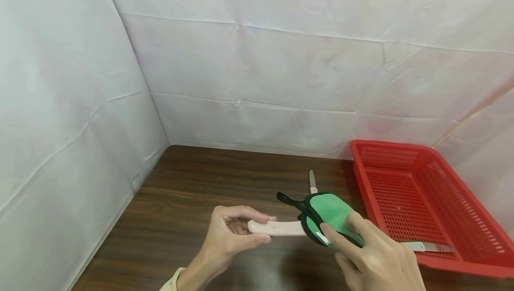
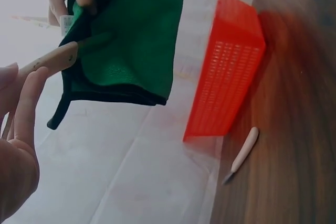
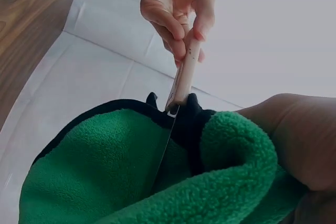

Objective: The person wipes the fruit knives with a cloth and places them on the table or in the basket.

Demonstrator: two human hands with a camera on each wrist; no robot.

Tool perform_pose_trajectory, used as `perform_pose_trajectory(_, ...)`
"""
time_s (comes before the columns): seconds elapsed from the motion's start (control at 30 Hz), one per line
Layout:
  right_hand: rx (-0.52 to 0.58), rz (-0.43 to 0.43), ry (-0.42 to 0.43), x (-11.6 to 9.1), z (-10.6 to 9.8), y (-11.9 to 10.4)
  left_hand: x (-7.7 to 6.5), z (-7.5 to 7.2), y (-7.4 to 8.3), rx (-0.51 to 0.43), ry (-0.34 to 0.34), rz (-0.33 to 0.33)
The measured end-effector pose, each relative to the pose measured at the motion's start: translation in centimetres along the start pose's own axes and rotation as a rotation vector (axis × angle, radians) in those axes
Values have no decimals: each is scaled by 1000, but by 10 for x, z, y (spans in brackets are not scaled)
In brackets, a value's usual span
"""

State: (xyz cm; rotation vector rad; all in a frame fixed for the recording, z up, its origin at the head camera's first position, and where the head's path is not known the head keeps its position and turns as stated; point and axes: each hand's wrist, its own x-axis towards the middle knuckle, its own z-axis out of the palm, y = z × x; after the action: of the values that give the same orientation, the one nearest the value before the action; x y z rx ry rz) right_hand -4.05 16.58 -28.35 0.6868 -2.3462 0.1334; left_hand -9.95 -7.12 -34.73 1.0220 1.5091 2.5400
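Note:
My left hand pinches the pale pink handle of a knife between thumb and fingers. The blade lies within a fold of a green cloth with black edging and a black hanging loop. With curled fingers my right hand grips that cloth around the blade; in the right wrist view the cloth hides the blade's tip. Behind the cloth, a second knife with a pale pink handle lies on the table.
A red plastic basket with perforated walls stands at the right. Inside its near end lies a knife with a pale green handle, partly hidden by my right hand. White sheeting hangs behind and beside the dark wooden table.

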Motion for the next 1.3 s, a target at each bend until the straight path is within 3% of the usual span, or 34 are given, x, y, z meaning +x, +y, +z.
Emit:
perform_pose_trajectory(0.5, -16, 14, 16, -13, -3, 10, -9, -14, 6, -134, -44, -3)
perform_pose_trajectory(0.8, -22, 91, -63, -19, -7, 13, -15, -19, 11, -130, -71, -14)
perform_pose_trajectory(1.03, 25, 81, 6, -17, -6, 14, -16, -21, 9, -132, -89, 10)
perform_pose_trajectory(1.3, 47, 194, -17, -13, -11, 8, -17, -25, 6, -81, -103, 33)
